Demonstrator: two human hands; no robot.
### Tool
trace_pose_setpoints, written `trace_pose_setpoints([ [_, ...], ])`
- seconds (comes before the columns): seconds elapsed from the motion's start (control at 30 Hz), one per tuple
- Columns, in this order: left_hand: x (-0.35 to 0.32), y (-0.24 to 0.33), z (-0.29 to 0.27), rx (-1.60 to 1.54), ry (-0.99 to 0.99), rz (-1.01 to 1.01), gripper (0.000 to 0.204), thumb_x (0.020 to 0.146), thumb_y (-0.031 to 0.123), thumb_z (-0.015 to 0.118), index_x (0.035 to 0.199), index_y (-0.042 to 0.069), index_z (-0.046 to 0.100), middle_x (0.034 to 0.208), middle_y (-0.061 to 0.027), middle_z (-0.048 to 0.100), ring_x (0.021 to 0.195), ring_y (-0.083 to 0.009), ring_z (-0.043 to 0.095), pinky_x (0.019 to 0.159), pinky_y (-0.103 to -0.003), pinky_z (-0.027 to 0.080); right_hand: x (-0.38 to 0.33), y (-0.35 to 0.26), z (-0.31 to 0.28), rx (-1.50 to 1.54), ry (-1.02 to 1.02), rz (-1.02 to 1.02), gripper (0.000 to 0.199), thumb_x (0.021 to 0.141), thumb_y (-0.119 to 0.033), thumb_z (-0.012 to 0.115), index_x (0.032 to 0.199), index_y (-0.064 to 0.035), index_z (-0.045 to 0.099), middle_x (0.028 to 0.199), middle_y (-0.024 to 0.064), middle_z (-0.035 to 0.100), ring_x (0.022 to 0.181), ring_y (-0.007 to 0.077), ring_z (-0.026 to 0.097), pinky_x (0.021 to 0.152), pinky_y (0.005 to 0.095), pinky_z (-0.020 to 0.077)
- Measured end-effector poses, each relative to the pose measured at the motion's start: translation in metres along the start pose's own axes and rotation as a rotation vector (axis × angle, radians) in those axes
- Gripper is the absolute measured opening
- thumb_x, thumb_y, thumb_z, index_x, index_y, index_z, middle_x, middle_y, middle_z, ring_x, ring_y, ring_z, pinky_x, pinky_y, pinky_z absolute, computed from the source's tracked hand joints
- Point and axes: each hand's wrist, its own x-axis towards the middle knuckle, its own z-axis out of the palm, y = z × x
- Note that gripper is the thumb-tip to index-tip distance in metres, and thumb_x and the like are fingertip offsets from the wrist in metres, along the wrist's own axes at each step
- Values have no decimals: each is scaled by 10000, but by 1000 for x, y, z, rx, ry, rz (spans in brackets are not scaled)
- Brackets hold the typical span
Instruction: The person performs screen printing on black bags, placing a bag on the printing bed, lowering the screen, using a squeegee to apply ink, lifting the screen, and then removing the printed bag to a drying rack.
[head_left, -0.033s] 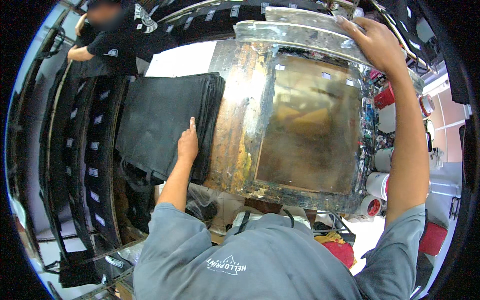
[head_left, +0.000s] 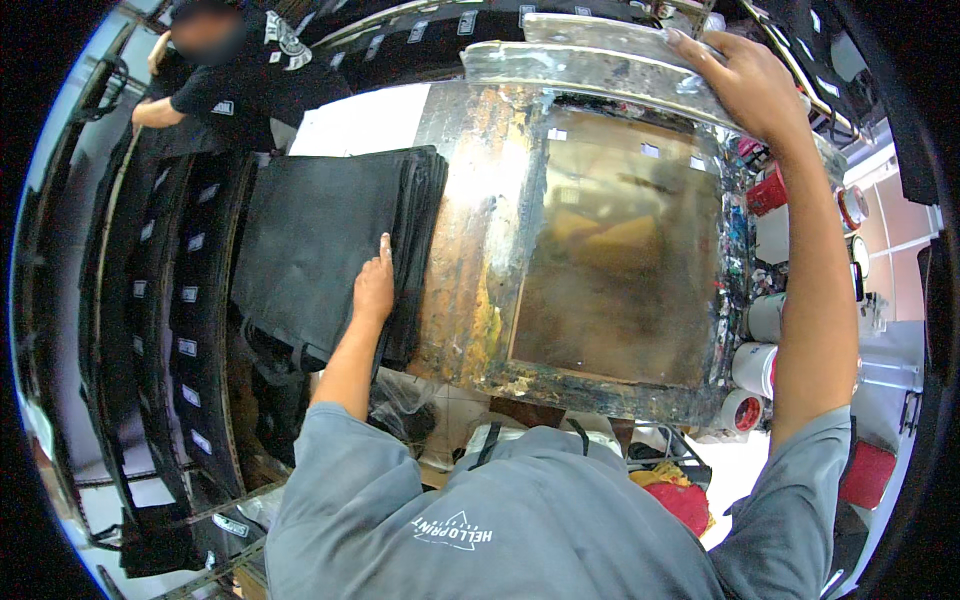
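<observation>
My left hand (head_left: pixel 374 289) lies on a stack of black fabric bags (head_left: pixel 325 215), its index finger stretched out and the other fingers partly curled. It holds nothing visible. At the far right my right hand (head_left: pixel 745 82) is closed over a paint-stained, greyish frame with long bars (head_left: pixel 600 75), at the far side of the worktable. Between my arms, a glossy brown rectangular panel (head_left: pixel 620 290) is set in the paint-crusted table (head_left: pixel 470 320). A few small white patches (head_left: pixel 650 151) show near the panel's far edge.
Racks of black bags with white labels (head_left: pixel 190 295) stand at the left. A co-worker in a black shirt (head_left: pixel 240 95) stands at the far left. Paint tubs (head_left: pixel 754 370) crowd the table's right side. A white sheet (head_left: pixel 365 120) lies beyond the stack.
</observation>
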Motion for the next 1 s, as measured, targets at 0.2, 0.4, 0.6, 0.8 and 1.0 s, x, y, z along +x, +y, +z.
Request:
trace_pose_setpoints([
  [0.2,31,7,-87,-447,118,135,600,851,-18,602,1426,74,462,794,-200,664,773,-389,698,720,-511,541,4,11,6,-56,97,-37,812,942,-742,455,1135,-6,738,1080,268,719,1053,436,675,959,498,499],
  [0.4,6,210,-118,-777,-137,357,581,856,19,646,1407,92,473,772,-181,671,750,-380,701,687,-484,547,11,-30,-37,-39,-161,216,843,958,-778,403,871,-17,754,982,221,740,989,351,704,896,485,532],
  [0.6,-24,360,-40,-896,-178,696,907,919,519,721,1626,144,292,1555,-227,450,1379,-461,468,1164,-543,369,10,-22,-29,53,-209,126,893,954,-817,350,953,-19,752,1050,215,735,1060,335,683,968,493,515],
  [0.8,-50,313,27,-296,12,725,1069,788,837,587,1615,195,369,1717,-168,175,1521,-584,97,1159,-778,1,-2,-11,-19,-112,-72,29,869,989,-787,308,920,-36,740,965,169,732,995,284,687,975,518,488],
  [1.0,-29,380,28,-382,57,773,1076,769,846,595,1605,200,390,1717,-149,185,1533,-553,104,1176,-759,-1,7,-16,-36,53,-242,46,852,992,-790,304,810,-45,675,833,113,670,793,220,628,769,404,538],
])
